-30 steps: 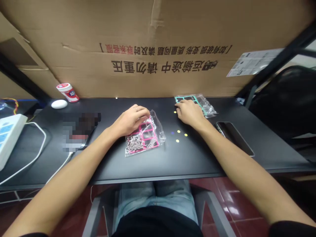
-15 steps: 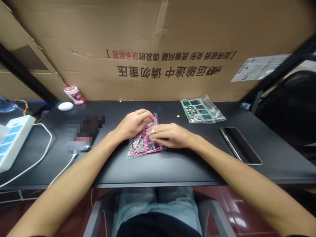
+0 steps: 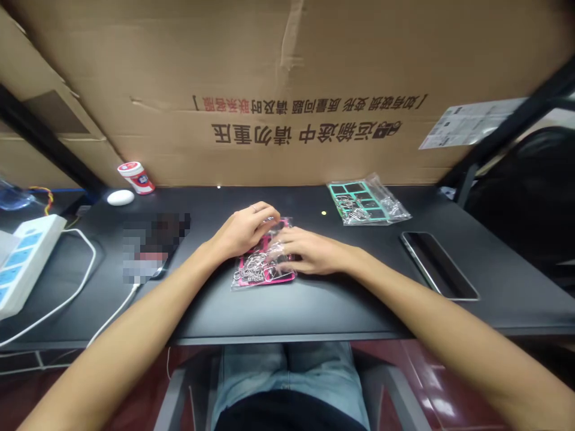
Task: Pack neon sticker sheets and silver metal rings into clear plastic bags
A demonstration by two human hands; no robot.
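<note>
A clear plastic bag [image 3: 255, 270] lies on the dark desktop in front of me, holding a pink-framed card and a heap of bent silver metal pieces. My left hand [image 3: 250, 230] is closed at the bag's upper left, fingers curled over its top edge. From the right, my right hand [image 3: 314, 250] reaches across the bag; its fingers are stretched out and apart, with blurred tips over the plastic. What lies under the fingertips is partly hidden. Farther back on the right rests a second clear bag [image 3: 362, 202], with a green-framed card and similar metal pieces.
A smartphone [image 3: 438, 265] lies at the right. To the left are a pixelated device with a white cable [image 3: 112, 317], a power strip [image 3: 33, 257], a white oval object [image 3: 120, 197] and a red-and-white tub [image 3: 137, 178]. A cardboard sheet [image 3: 269, 54] stands behind the desk.
My right hand's fingers have spread apart from a tighter pinch over the bag. The pink card and metal pieces have shifted slightly inside the plastic. My left hand stays at the upper edge.
</note>
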